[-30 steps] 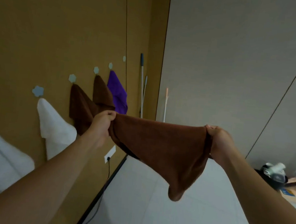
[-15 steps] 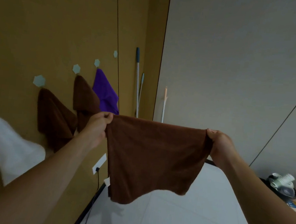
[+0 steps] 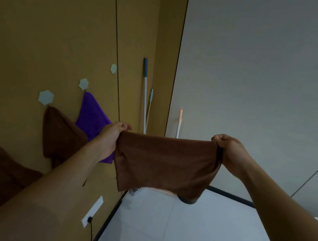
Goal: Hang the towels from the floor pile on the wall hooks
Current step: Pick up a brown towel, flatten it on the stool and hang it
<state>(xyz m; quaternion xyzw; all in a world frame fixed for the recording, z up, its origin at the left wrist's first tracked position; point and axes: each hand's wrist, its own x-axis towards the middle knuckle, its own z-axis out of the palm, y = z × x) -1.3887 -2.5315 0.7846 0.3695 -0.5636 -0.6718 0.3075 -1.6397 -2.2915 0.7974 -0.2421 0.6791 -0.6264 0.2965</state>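
Since half a second ago the view has turned right along the wall: the white towel has left the picture, and the brown towel [image 3: 166,163] is now pulled flatter between the hands.

Head view: the left hand [image 3: 111,139] pinches one upper corner and the right hand [image 3: 229,154] pinches the other, both with curled fingers, so the top edge stays stretched and the cloth hangs open in the air, in front of the room corner. I think this spreads it to find a corner for hanging. On the yellow wall [image 3: 46,30] a purple towel [image 3: 92,117] and another brown hung towel [image 3: 60,135] hang already from hexagon hooks. One free hook [image 3: 113,68] is further along, probably the target.
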